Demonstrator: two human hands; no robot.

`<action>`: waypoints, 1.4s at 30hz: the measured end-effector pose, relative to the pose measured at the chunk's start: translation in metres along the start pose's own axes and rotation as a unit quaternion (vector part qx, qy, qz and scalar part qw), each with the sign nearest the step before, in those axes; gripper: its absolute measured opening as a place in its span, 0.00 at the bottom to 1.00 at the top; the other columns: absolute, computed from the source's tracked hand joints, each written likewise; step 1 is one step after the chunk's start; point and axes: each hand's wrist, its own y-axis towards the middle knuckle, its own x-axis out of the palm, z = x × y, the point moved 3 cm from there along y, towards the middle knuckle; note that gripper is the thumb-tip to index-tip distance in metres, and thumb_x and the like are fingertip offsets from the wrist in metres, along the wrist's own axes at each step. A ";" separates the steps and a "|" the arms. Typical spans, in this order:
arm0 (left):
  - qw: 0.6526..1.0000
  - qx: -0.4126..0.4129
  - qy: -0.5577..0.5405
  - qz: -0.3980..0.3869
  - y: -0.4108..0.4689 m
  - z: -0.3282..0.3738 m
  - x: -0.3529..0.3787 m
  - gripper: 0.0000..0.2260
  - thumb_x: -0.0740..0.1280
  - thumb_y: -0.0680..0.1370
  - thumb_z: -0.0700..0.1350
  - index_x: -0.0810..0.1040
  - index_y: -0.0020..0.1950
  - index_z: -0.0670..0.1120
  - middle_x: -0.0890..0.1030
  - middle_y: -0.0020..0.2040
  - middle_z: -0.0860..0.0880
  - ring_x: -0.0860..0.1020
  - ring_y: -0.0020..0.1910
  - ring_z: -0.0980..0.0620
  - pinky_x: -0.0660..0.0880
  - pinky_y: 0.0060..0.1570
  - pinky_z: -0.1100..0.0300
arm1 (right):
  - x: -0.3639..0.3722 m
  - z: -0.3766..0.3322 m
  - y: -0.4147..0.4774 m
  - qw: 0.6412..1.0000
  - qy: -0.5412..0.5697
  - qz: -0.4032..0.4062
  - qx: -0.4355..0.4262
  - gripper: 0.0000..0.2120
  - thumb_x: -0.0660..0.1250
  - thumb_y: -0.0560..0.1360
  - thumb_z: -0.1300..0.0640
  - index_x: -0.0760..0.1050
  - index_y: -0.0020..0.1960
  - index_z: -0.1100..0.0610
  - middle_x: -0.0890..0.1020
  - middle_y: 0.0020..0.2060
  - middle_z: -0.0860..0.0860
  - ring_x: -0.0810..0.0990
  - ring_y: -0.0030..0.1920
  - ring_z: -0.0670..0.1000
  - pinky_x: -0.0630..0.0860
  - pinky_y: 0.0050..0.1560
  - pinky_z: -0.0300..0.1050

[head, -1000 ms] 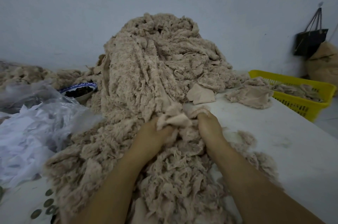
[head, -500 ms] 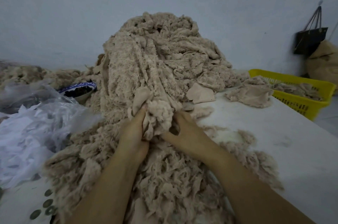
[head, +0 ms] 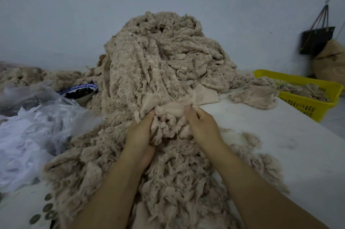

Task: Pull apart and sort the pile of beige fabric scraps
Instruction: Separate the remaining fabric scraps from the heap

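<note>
On a white table [head: 280,135], 2 hands work at the foot of a tall pile of beige fabric scraps [head: 158,64]; left hand [head: 140,135] and right hand [head: 203,127] each pinch an end of 1 crumpled scrap [head: 169,109] held between them.

One wide-angle camera, worn on the person's head, looks forward and down along the bench [head: 280,144]. It sits close: the pile of beige fabric scraps [head: 158,69] fills the centre. The view spans from a clear plastic bag [head: 37,116] at left to a yellow basket [head: 306,104] at right, with the wall [head: 56,13] behind.
</note>
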 end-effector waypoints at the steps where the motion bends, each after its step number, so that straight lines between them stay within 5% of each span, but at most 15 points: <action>1: 1.000 -0.009 -0.011 -0.009 -0.001 0.000 0.001 0.11 0.63 0.82 0.43 0.80 0.62 0.42 0.86 0.53 0.44 0.85 0.52 0.47 0.80 0.53 0.51 | -0.001 0.004 0.001 0.999 0.025 -0.006 0.023 0.14 0.58 0.82 0.45 0.70 0.39 0.47 0.68 0.23 0.42 0.62 0.24 0.43 0.61 0.24 0.33; 3: 0.999 -0.020 -0.030 -0.030 -0.002 0.000 0.003 0.11 0.63 0.82 0.43 0.80 0.61 0.42 0.87 0.49 0.46 0.86 0.46 0.50 0.81 0.49 0.54 | -0.001 0.011 0.007 0.997 0.060 -0.006 0.056 0.19 0.60 0.81 0.43 0.68 0.35 0.51 0.61 0.22 0.39 0.58 0.26 0.42 0.63 0.24 0.31; 4: 0.998 -0.023 -0.037 -0.037 -0.002 0.000 0.004 0.10 0.62 0.82 0.42 0.80 0.60 0.42 0.87 0.46 0.47 0.85 0.41 0.53 0.82 0.44 0.56 | -0.001 0.003 0.002 0.995 0.072 -0.003 0.073 0.18 0.60 0.81 0.42 0.73 0.37 0.51 0.60 0.27 0.37 0.56 0.29 0.43 0.56 0.32 0.31; 5: 0.998 -0.024 -0.039 -0.035 -0.002 0.000 0.003 0.10 0.63 0.82 0.42 0.81 0.59 0.42 0.87 0.44 0.48 0.85 0.38 0.54 0.82 0.40 0.58 | 0.000 0.014 0.009 0.994 0.083 -0.013 0.069 0.20 0.60 0.81 0.41 0.76 0.59 0.57 0.66 0.50 0.39 0.66 0.51 0.36 0.75 0.52 0.44; 6: 0.999 -0.026 -0.034 -0.029 -0.002 0.000 0.003 0.09 0.63 0.82 0.42 0.81 0.58 0.43 0.87 0.45 0.47 0.85 0.39 0.53 0.82 0.39 0.58 | 0.001 0.005 0.005 0.993 0.087 -0.013 0.076 0.03 0.60 0.81 0.41 0.68 0.52 0.37 0.80 0.40 0.38 0.76 0.40 0.35 0.74 0.42 0.35; 7: 0.999 -0.030 -0.029 -0.022 -0.002 0.000 0.002 0.09 0.63 0.82 0.43 0.81 0.58 0.43 0.87 0.48 0.46 0.86 0.43 0.51 0.82 0.42 0.56 | 0.001 0.013 0.008 0.992 0.098 -0.028 0.076 0.18 0.60 0.81 0.40 0.77 0.65 0.47 0.79 0.49 0.35 0.75 0.45 0.35 0.72 0.46 0.36; 11: 0.998 -0.041 0.000 -0.046 -0.003 0.001 0.005 0.19 0.66 0.79 0.55 0.80 0.61 0.43 0.85 0.56 0.43 0.84 0.56 0.45 0.78 0.57 0.49 | 0.003 0.007 0.004 0.989 0.117 -0.046 0.075 0.25 0.58 0.80 0.39 0.69 0.74 0.47 0.73 0.68 0.42 0.71 0.61 0.43 0.67 0.62 0.43; 15: 0.987 -0.035 0.106 -0.113 -0.007 -0.002 0.008 0.25 0.73 0.71 0.57 0.82 0.61 0.41 0.85 0.56 0.42 0.84 0.57 0.45 0.77 0.60 0.50 | 0.006 0.007 0.001 0.991 0.105 -0.051 0.069 0.24 0.58 0.79 0.37 0.72 0.71 0.45 0.75 0.62 0.40 0.73 0.60 0.41 0.68 0.62 0.42; 18: 0.985 -0.036 0.119 -0.121 -0.008 -0.005 0.009 0.20 0.74 0.71 0.49 0.82 0.61 0.44 0.85 0.57 0.43 0.84 0.56 0.46 0.79 0.59 0.50 | 0.007 0.006 0.000 0.996 0.062 -0.025 0.060 0.14 0.59 0.78 0.39 0.80 0.46 0.44 0.83 0.43 0.37 0.80 0.44 0.38 0.73 0.46 0.39; 21: 0.985 -0.046 0.084 -0.143 -0.010 -0.004 0.009 0.20 0.72 0.72 0.47 0.81 0.63 0.43 0.85 0.58 0.43 0.83 0.58 0.45 0.81 0.55 0.52 | 0.005 0.006 0.001 0.996 0.058 0.010 0.067 0.20 0.58 0.78 0.43 0.73 0.40 0.59 0.79 0.37 0.56 0.79 0.39 0.54 0.70 0.40 0.44; 27: 0.982 -0.086 0.016 -0.169 -0.015 -0.003 0.011 0.12 0.70 0.73 0.45 0.87 0.54 0.44 0.85 0.56 0.42 0.84 0.55 0.45 0.83 0.50 0.53 | 0.008 0.007 0.003 0.997 0.030 0.027 0.067 0.22 0.57 0.81 0.47 0.61 0.28 0.49 0.68 0.29 0.49 0.65 0.30 0.46 0.61 0.35 0.46; 32: 0.973 -0.067 -0.108 -0.193 -0.010 0.011 0.004 0.05 0.74 0.71 0.44 0.88 0.43 0.45 0.87 0.45 0.45 0.86 0.43 0.51 0.82 0.38 0.59 | -0.028 0.012 0.012 0.983 0.060 0.126 0.119 0.20 0.55 0.82 0.49 0.79 0.45 0.62 0.80 0.39 0.58 0.77 0.39 0.57 0.76 0.43 0.52; 37: 0.991 -0.047 -0.087 -0.091 0.002 0.004 -0.001 0.11 0.69 0.74 0.46 0.88 0.52 0.46 0.85 0.58 0.43 0.84 0.56 0.47 0.83 0.46 0.53 | -0.006 0.008 0.006 0.990 -0.139 0.014 0.019 0.22 0.60 0.82 0.44 0.65 0.35 0.57 0.68 0.33 0.52 0.66 0.32 0.50 0.61 0.32 0.44; 39: 0.993 -0.039 -0.083 -0.074 0.003 0.003 0.000 0.15 0.70 0.74 0.47 0.85 0.58 0.44 0.84 0.59 0.43 0.83 0.57 0.46 0.83 0.49 0.52 | 0.003 0.009 0.005 0.973 -0.232 -0.017 -0.011 0.23 0.58 0.83 0.45 0.67 0.35 0.59 0.70 0.40 0.52 0.71 0.36 0.51 0.68 0.37 0.43; 42: 0.993 -0.033 -0.097 -0.065 0.003 0.004 0.000 0.16 0.70 0.73 0.47 0.83 0.59 0.44 0.84 0.58 0.43 0.84 0.56 0.46 0.83 0.47 0.53 | -0.002 -0.005 -0.002 0.976 -0.204 0.031 -0.066 0.25 0.50 0.82 0.37 0.68 0.36 0.52 0.71 0.46 0.52 0.73 0.40 0.48 0.71 0.42 0.48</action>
